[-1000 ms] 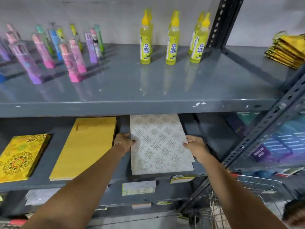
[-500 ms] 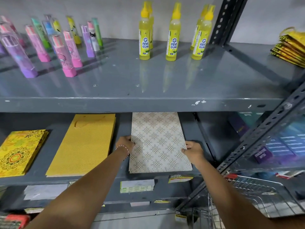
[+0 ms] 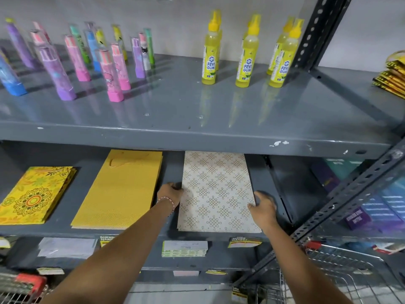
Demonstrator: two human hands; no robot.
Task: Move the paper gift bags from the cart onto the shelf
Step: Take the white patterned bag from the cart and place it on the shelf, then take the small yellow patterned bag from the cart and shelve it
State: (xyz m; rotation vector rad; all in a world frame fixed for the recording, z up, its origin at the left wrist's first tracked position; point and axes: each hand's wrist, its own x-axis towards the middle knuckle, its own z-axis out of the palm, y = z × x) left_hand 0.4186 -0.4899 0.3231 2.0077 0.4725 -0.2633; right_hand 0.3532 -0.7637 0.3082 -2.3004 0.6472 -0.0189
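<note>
A stack of white paper gift bags (image 3: 215, 191) with a gold knot pattern lies flat on the lower grey shelf (image 3: 169, 165), its far end under the upper shelf. My left hand (image 3: 169, 193) grips its left edge with fingers curled. At the stack's right edge is my right hand (image 3: 263, 207), thumb on top. Left of it lie plain yellow gift bags (image 3: 122, 189) and yellow mandala-print bags (image 3: 32, 194). The wire cart (image 3: 341, 273) shows at the bottom right; its inside is mostly hidden.
The upper shelf (image 3: 197, 137) overhangs the bags and carries yellow glue bottles (image 3: 210, 53), several pastel bottles (image 3: 109, 73) and a pile of yellow bags (image 3: 392, 75). A slanted perforated post (image 3: 350, 194) crosses at the right. A second cart's red handle (image 3: 28, 281) is bottom left.
Both hands have slid the white patterned bags deeper onto the lower shelf, so the front edge no longer overhangs it. The view has tilted up a little.
</note>
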